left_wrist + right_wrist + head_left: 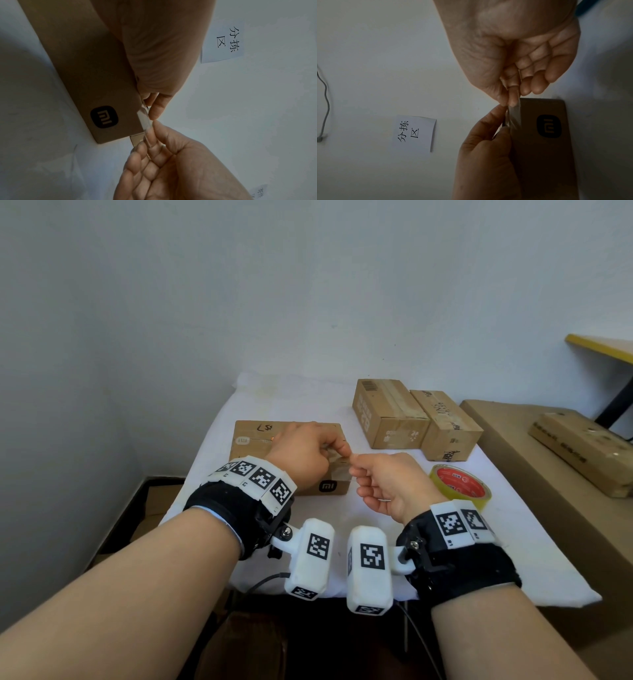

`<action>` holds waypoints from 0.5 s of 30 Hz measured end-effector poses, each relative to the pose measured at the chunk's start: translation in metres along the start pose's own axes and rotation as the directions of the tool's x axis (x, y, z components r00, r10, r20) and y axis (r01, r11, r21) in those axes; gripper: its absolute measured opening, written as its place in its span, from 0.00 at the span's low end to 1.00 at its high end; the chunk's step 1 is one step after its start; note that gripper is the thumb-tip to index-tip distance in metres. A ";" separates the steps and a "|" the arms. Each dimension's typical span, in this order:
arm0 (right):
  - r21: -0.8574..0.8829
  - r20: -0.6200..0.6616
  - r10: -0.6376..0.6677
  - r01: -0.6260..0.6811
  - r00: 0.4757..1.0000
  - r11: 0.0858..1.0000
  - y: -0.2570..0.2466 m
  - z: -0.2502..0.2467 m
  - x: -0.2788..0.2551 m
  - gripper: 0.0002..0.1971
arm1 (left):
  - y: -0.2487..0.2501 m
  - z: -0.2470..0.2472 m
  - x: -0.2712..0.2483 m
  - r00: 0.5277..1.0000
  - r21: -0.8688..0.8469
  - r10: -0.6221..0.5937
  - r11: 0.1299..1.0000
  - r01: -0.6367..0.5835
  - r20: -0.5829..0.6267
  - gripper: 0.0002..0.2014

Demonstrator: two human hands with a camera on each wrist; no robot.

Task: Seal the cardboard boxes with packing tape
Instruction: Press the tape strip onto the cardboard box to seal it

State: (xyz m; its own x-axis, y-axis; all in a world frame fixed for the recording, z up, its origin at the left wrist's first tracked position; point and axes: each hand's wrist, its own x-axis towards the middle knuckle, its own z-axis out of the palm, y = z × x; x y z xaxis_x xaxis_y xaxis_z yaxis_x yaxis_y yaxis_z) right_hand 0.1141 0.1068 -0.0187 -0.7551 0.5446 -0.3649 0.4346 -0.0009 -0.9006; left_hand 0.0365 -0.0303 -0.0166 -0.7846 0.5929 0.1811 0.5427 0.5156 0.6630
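**Both hands on a tape strip at the corner of the flat box**

I see both forearms reaching forward over the white-covered table (428,549), wrists close together, each in a black strap with white marker blocks.

My left hand (301,457) lies over the top of the flat cardboard box (251,440), knuckles up, its thumb and forefinger pinching a clear strip of tape (145,117) at the box's near right corner. In the left wrist view the strip runs along the box's end edge, beside the black logo (104,116).

My right hand (390,484) sits just right of that corner, palm turned toward me and fingers curled, thumb and forefinger nipping the same strip. The two pinches nearly touch. I cannot tell how much of the strip is stuck down.

The tape roll (460,484), yellow with a red core, lies flat on the cloth just right of my right hand. Two taller cardboard boxes (390,414) stand side by side at the far right of the table, touching. A paper label (414,133) with printed characters hangs on the wall.
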 end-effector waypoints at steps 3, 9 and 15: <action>0.001 -0.013 0.010 -0.010 1.000 1.000 0.000 -0.001 0.001 0.22 | -0.002 0.002 0.001 1.000 -0.023 -0.016 1.000 0.016 -0.008 0.22; -0.013 -0.004 0.023 -0.023 1.000 1.000 0.000 -0.003 -0.001 0.26 | -0.001 0.001 0.002 1.000 -0.006 -0.026 1.000 0.026 0.015 0.20; -0.017 0.017 0.038 -0.038 0.999 0.999 0.002 -0.004 0.000 0.25 | 0.000 0.000 0.001 1.000 -0.018 -0.027 0.999 0.027 0.014 0.19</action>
State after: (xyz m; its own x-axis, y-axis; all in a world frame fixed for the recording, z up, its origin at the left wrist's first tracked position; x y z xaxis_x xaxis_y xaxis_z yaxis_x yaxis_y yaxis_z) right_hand 0.1171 0.1098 -0.0191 -0.7463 0.5297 -0.4031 0.4713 -0.0070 -0.8819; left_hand 0.0356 -0.0298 -0.0169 -0.7947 0.5873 0.1532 0.5158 0.5204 0.6805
